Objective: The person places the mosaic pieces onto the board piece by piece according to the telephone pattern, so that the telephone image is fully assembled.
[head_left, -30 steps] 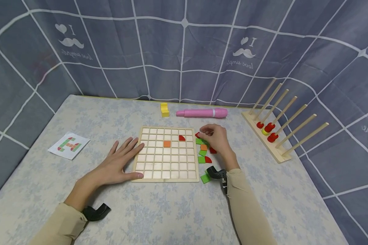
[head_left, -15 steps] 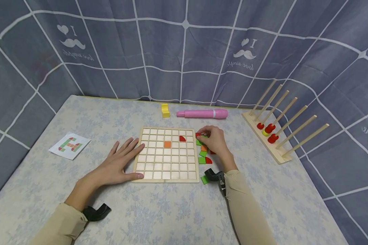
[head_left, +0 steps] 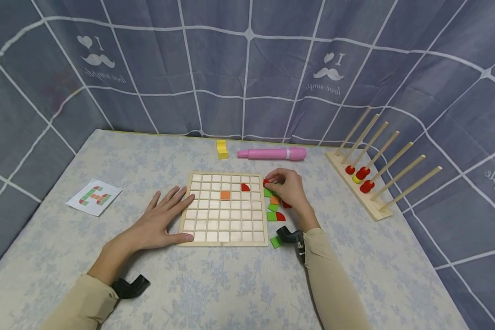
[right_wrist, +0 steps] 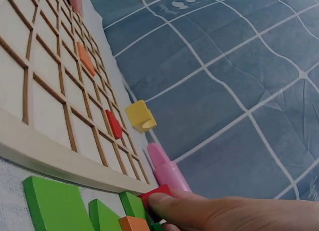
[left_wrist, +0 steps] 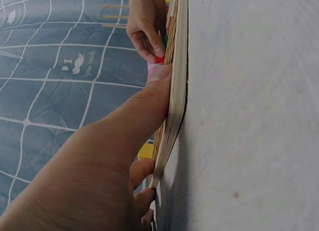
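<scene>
A pale wooden grid board [head_left: 224,244] lies flat on the table, with an orange square tile [head_left: 225,195] and a red quarter-round tile [head_left: 245,187] set in its cells. Spread along the board's left edge, my left hand [head_left: 161,223] rests with straight fingers, its thumb on the frame in the left wrist view. Just past the board's right edge, my right hand [head_left: 290,188] pinches a red tile [right_wrist: 155,192] between thumb and fingers. Loose green tiles [right_wrist: 57,203], an orange tile [head_left: 274,200] and other red tiles lie beneath and beside that hand, which partly covers them.
Behind the board lie a yellow block [head_left: 222,150] and a pink toy microphone [head_left: 271,153]. A wooden peg rack [head_left: 375,208] with red and yellow beads stands at the right. At the left is a pattern card [head_left: 94,197]. A tile-patterned curtain [head_left: 214,68] hangs behind the table.
The right hand and forearm have shifted very slightly left and toward the body, still at the same red tile. The left hand and the tiles on the board stay put.
</scene>
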`<action>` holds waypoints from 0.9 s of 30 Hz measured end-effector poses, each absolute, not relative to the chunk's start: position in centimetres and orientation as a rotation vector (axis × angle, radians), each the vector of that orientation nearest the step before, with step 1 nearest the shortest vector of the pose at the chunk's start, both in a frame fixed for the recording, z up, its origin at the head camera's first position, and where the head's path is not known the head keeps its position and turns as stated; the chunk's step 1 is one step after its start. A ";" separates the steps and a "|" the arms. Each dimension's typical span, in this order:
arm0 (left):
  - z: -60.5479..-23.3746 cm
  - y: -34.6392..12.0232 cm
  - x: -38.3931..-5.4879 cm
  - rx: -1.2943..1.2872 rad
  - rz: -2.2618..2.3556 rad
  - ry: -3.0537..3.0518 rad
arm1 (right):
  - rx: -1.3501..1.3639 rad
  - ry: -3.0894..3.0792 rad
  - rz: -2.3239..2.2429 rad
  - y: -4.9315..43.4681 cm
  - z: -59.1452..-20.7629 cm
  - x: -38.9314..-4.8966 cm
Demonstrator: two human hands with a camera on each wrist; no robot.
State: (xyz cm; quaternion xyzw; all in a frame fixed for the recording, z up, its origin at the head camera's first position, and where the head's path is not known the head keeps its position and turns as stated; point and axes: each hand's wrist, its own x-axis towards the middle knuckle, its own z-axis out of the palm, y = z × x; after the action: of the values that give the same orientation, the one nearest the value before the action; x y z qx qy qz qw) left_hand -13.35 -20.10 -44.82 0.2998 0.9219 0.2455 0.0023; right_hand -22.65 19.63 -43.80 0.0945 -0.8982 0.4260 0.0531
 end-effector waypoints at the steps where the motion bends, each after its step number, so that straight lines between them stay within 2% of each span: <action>1: -44.8 -20.1 -13.3 0.941 0.772 2.892 | 0.280 -2.720 1.308 19.6 -43.7 -22.6; 9: -44.6 -20.1 -13.3 0.922 0.760 2.877 | 0.293 -2.653 1.255 17.5 -42.2 -23.2; 17: -44.6 -20.2 -13.4 0.897 0.731 2.872 | 0.658 -2.754 1.344 11.0 -40.4 -24.6; 27: -45.1 -20.1 -13.5 0.893 0.728 2.873 | 0.874 -2.840 1.210 5.0 -42.0 -24.8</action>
State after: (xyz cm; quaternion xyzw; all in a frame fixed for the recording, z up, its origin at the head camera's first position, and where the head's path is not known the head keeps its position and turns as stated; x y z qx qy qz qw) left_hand -13.53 -20.08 -45.13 0.2884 0.9279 0.2351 0.0232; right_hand -24.83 4.95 -42.04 0.2724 -0.8846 0.3771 -0.0334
